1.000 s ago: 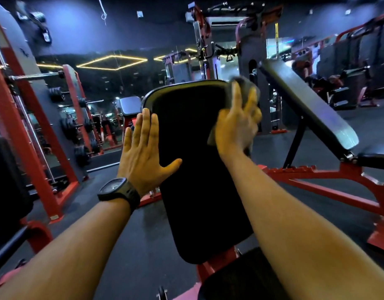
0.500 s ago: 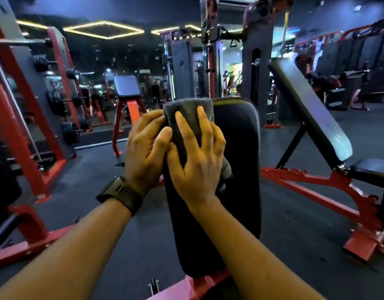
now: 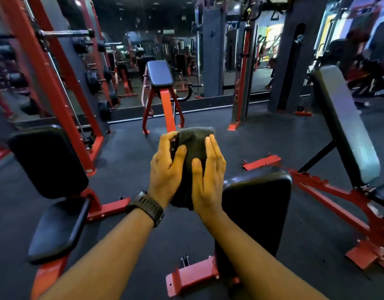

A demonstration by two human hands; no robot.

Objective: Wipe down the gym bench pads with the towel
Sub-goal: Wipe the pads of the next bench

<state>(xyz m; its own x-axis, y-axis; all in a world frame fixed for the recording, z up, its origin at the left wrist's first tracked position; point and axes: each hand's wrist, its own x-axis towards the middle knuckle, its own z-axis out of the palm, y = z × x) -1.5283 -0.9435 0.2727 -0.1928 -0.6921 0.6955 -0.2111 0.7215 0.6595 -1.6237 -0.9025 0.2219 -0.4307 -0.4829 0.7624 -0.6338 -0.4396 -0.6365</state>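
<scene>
A dark grey towel (image 3: 194,146) is bunched between my two hands, held in the air left of the black back pad (image 3: 258,211) of the red-framed bench in front of me. My left hand (image 3: 167,169), a black watch on its wrist, curls its fingers and thumb round the towel's left side. My right hand (image 3: 209,176) lies against the towel's right side with fingers nearly straight and the thumb pressed on the cloth. The towel is off the pad; my right forearm crosses the pad's lower part.
Another bench with a black back pad (image 3: 48,163) and seat (image 3: 59,228) stands at left. An inclined bench (image 3: 346,128) on a red frame is at right. A preacher pad (image 3: 159,73), weight racks and cable towers line the back. Dark rubber floor (image 3: 126,167) lies between.
The towel has come off the top of the back pad and is now held in the air between both hands. The view has swung left and down, putting the pad at lower right.
</scene>
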